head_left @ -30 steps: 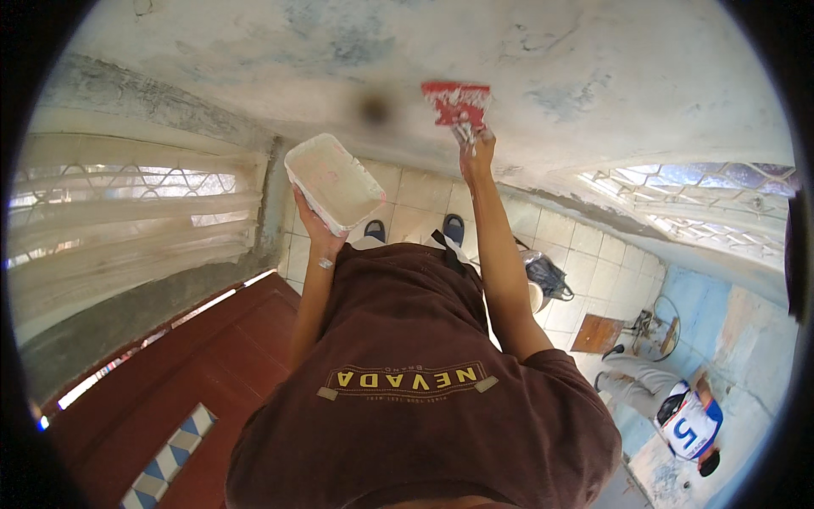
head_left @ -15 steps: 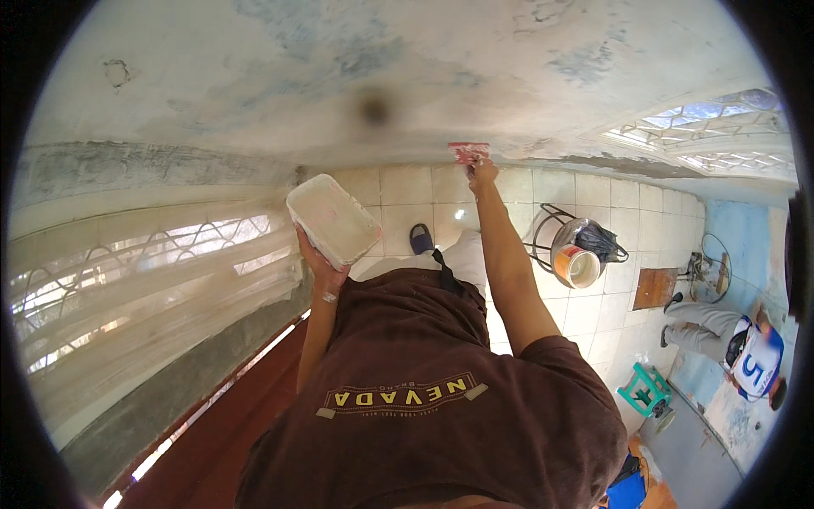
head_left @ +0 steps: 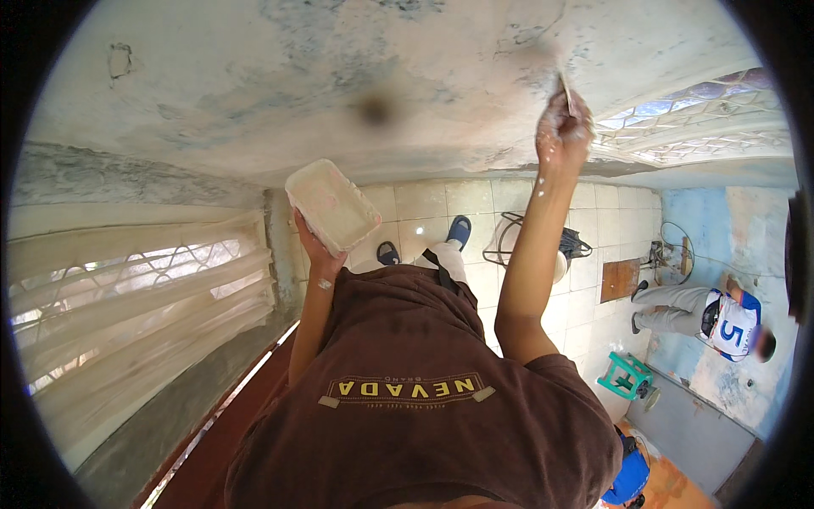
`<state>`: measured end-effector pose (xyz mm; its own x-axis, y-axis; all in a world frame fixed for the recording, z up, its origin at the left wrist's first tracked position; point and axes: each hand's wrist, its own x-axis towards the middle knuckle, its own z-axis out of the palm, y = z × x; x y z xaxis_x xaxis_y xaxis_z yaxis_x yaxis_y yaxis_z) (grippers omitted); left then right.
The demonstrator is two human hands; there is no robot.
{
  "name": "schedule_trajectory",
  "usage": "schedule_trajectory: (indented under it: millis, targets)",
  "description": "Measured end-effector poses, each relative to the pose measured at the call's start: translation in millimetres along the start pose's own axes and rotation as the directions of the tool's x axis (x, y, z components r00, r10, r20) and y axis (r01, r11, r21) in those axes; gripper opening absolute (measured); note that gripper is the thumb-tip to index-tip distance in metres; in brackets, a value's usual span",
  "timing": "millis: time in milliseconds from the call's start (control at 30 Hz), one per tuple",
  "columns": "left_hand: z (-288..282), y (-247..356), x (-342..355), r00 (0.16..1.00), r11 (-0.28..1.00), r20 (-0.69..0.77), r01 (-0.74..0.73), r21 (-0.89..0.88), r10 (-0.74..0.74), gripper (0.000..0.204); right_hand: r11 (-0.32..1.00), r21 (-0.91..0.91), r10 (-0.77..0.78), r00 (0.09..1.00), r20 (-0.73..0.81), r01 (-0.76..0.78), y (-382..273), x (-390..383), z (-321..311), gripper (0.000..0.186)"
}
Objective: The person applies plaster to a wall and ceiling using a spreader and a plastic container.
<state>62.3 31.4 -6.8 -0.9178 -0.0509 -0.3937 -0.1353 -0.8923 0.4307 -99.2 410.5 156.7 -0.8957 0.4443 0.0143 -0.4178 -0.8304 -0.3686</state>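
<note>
My left hand (head_left: pixel 319 256) grips a rectangular off-white tray (head_left: pixel 335 210) from below its near left side, with pale paste smeared inside. My right hand (head_left: pixel 563 134), spotted with white paste, is raised against the patchy wall (head_left: pixel 458 102). Its fingers are closed round a flat putty scraper (head_left: pixel 567 92), seen nearly edge-on and a little blurred. The scraper's tip is at the wall surface; whether it touches cannot be made out. Bluish-grey worn patches show on the wall around it.
A curtained window (head_left: pixel 136 288) is on the left, a grilled window (head_left: pixel 695 119) at upper right. On the tiled floor (head_left: pixel 424 201) stand a dark-framed stool (head_left: pixel 502 237) and a green stool (head_left: pixel 626 376). Another person (head_left: pixel 721 322) stands at the far right.
My right hand with the scraper has moved up the wall and to the right. The red blade now shows edge-on. A second sandalled foot has come into view; the tray stays in my left hand.
</note>
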Motion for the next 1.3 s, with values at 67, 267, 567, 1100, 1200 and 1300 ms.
schedule_trajectory:
  millis: [67,267,567,1100,1200,1300]
  targets:
    - [-1,0,1,0.999,0.998,0.016,0.033,-0.053,-0.032,0.066,0.994,-0.018,-0.106,0.994,-0.035,0.105,-8,-20,11,0.025]
    - [11,4,2,0.999,0.994,0.021,0.046,-0.096,-0.044,0.065,0.983,-0.071,0.160,0.980,-0.117,-0.169,41,-32,-36,0.024]
    - [0,21,-15,0.996,0.993,-0.074,-0.043,0.110,0.051,0.067,0.945,-0.248,0.175,0.971,-0.165,-0.213,147,15,-232,0.023]
    - [30,-4,11,0.994,0.997,0.081,0.072,-0.002,-0.072,0.067,0.825,-0.161,0.450,0.803,-0.391,-0.541,192,-1,-144,0.018]
    - [27,-6,16,0.997,0.998,0.061,0.051,-0.045,-0.049,0.067,0.729,-0.618,0.288,0.951,-0.112,-0.294,134,7,-69,0.015]
    - [15,-4,17,0.999,0.999,0.041,0.021,-0.028,-0.020,0.067,0.473,-0.874,0.077,0.982,0.170,0.114,42,8,-15,0.024]
